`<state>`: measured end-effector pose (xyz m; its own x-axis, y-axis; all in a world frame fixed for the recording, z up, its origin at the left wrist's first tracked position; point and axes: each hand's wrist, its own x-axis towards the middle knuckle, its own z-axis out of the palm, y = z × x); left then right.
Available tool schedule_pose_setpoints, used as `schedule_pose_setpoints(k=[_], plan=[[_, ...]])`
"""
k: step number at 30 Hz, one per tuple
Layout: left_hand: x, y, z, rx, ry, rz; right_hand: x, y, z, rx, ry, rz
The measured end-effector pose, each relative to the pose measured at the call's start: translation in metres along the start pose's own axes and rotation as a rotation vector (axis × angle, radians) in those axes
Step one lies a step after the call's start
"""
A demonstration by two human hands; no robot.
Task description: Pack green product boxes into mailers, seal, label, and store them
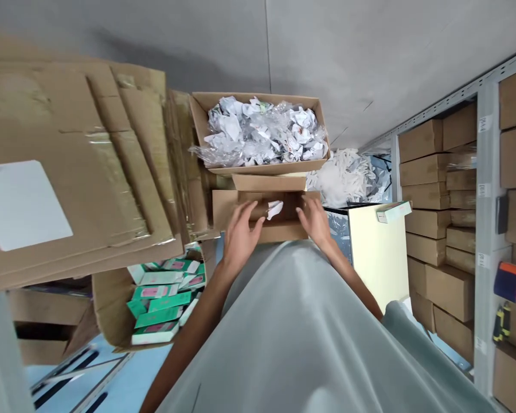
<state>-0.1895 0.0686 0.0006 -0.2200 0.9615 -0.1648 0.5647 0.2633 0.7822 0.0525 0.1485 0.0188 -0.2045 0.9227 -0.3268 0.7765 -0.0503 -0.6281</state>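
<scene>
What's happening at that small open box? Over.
Left hand, right hand spread at opposite ends of the small box. White scrap in its opening. Carton of crumpled paper close behind.

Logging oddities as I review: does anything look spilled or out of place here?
Mildly: clear plastic spills over the left rim of the upper carton, looking uncontained, and green-and-white boxes lie jumbled, not stacked, in the lower-left carton.

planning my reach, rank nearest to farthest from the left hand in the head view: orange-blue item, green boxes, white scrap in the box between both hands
1. White scrap, inside the box, right of the left hand
2. Green boxes, lower left
3. Orange-blue item, far right, by the rack
</scene>
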Motion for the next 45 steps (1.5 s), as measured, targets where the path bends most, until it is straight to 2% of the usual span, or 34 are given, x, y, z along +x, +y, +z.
schedule_pose_setpoints(k=[2, 3, 6, 8, 10, 14, 19, 22, 25, 27, 30, 34, 37, 39, 45], plan=[[-0.006, -0.022, -0.003, 0.116, 0.053, -0.057, -0.007, 0.008, -0.003, -0.239, 0.066, 0.058], [-0.008, -0.03, -0.003, 0.16, 0.054, -0.118, -0.011, 0.012, -0.003, -0.332, 0.054, 0.11], [-0.005, -0.047, 0.004, 0.213, -0.045, -0.352, -0.014, 0.018, 0.003, -0.461, -0.107, 0.247], [0.002, -0.05, 0.011, 0.213, -0.139, -0.481, -0.009, 0.019, 0.008, -0.456, -0.221, 0.266], [0.01, -0.049, 0.018, 0.21, -0.185, -0.543, 0.002, 0.016, 0.012, -0.453, -0.283, 0.244], [0.021, -0.044, 0.025, 0.209, -0.137, -0.533, 0.031, 0.008, 0.006, -0.488, -0.283, 0.186], [0.032, -0.041, 0.026, 0.233, -0.086, -0.554, 0.057, 0.002, -0.013, -0.481, -0.336, 0.107], [0.035, -0.036, 0.021, 0.228, 0.035, -0.502, 0.067, -0.001, -0.028, -0.484, -0.311, 0.081], [0.044, -0.024, 0.01, 0.188, 0.221, -0.329, 0.082, -0.012, -0.043, -0.468, -0.15, -0.006], [0.059, -0.012, 0.002, 0.149, 0.306, -0.192, 0.1, -0.027, -0.052, -0.441, -0.067, -0.098], [0.096, 0.008, -0.008, 0.127, 0.343, -0.057, 0.134, -0.059, -0.059, -0.419, -0.042, -0.217], [0.156, 0.027, -0.024, 0.16, 0.378, -0.052, 0.175, -0.102, -0.059, -0.464, -0.077, -0.28], [0.191, 0.036, -0.035, 0.192, 0.43, -0.06, 0.19, -0.12, -0.055, -0.511, -0.114, -0.268], [0.209, 0.041, -0.041, 0.228, 0.405, -0.069, 0.193, -0.124, -0.052, -0.526, -0.133, -0.256], [0.245, 0.05, -0.046, 0.429, 0.133, -0.248, 0.184, -0.118, -0.045, -0.486, -0.15, -0.27]])
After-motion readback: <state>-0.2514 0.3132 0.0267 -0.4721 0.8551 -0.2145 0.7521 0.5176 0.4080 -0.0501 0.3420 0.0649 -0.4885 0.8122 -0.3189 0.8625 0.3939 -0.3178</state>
